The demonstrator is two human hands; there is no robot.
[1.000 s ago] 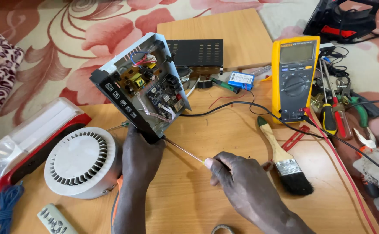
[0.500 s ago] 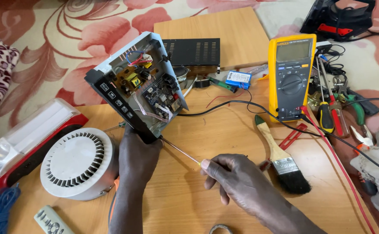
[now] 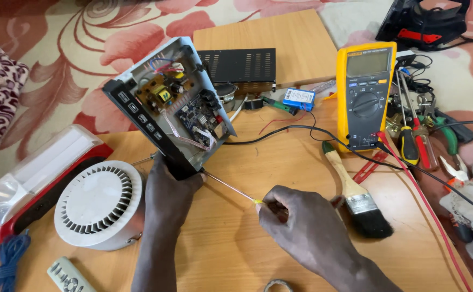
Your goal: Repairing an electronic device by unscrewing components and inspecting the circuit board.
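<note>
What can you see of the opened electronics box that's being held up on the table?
The opened electronics box is a pale metal case with its cover off and a black button strip along one edge. Inside sit a brown board with a yellow part, a dark board and loose wires. It stands tilted on a corner, gripped at the bottom by the left hand. The screwdriver in the right hand meets its lower corner.

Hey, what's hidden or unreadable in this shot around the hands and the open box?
Head view:
- Screwdriver tip: hidden behind the opened device corner and left hand.
- Screwdriver handle: covered by right hand.
- Circuit board parts: too small.
- Ring: cut off by bottom edge.
</note>
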